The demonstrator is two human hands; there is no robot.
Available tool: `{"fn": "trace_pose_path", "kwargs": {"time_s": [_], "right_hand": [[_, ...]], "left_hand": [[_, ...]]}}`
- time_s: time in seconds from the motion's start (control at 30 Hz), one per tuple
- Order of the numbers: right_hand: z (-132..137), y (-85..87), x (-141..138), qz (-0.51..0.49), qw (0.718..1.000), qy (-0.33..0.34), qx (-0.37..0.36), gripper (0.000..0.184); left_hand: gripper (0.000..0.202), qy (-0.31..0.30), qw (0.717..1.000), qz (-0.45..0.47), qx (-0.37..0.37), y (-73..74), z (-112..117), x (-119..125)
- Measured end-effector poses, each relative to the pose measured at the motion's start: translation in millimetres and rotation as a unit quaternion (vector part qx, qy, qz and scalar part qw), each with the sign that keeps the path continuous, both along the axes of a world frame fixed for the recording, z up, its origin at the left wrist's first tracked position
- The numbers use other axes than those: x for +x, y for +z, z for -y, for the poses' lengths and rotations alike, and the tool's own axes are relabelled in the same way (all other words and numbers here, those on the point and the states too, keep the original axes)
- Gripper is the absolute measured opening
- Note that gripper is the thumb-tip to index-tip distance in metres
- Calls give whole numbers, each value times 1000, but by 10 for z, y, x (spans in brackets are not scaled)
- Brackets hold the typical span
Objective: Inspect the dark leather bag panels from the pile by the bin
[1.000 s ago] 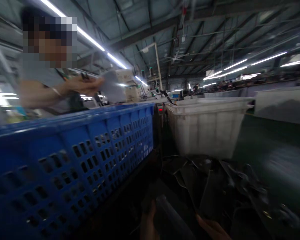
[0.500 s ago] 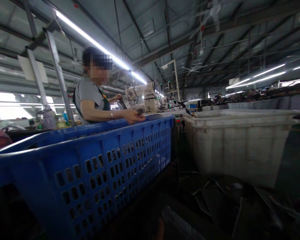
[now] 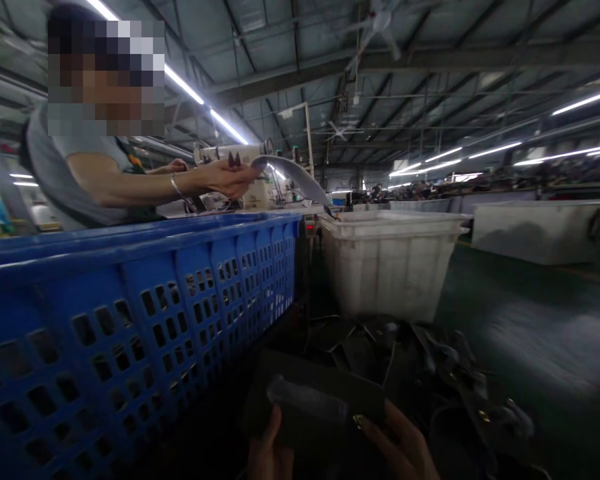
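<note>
Low in the view, my left hand [image 3: 271, 448] grips the near left edge of a dark flat panel [image 3: 325, 377], its thumb lying on top. A cloudy, see-through strip [image 3: 307, 401] lies across the panel's face. My right hand [image 3: 403, 443] holds the right side, with fingers beside a small gold-coloured metal fitting [image 3: 358, 420]. What the panel is made of cannot be told in the dim light. Past it, a heap of similar dark pieces [image 3: 360, 343], some with gold-coloured fittings, lies to the right.
A blue slotted basket [image 3: 140, 267] stands close on the left. Behind it a co-worker [image 3: 90, 167] holds a grey flexible piece [image 3: 300, 179] near a sewing machine [image 3: 257, 193]. White tubs [image 3: 385, 267] stand ahead and farther right [image 3: 535, 230].
My view has turned right and lower. Both hands and the panel now show much more fully. The co-worker's arm has stretched toward the white tub with the grey piece.
</note>
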State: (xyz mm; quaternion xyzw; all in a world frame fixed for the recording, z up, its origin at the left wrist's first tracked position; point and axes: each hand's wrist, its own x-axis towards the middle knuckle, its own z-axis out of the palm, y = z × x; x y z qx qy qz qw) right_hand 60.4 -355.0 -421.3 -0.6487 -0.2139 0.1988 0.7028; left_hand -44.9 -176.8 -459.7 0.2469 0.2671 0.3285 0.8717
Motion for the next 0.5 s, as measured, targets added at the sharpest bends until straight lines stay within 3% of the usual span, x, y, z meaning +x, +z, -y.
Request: {"fn": "trace_pose_path", "kwargs": {"time_s": [0.07, 0.2, 0.33, 0.5], "right_hand": [[13, 60, -71, 0, 1000, 13, 16, 38], [48, 122, -167, -10, 985, 132, 109, 47], [30, 14, -149, -73, 964, 185, 178, 58], [-8, -135, -117, -106, 955, 187, 205, 61]], "left_hand": [[47, 4, 1000, -7, -21, 9, -29, -22], [44, 7, 999, -2, -36, 76, -66, -55], [44, 62, 998, -6, -16, 152, -54, -86], [36, 96, 995, 4, -32, 144, -54, -108]]}}
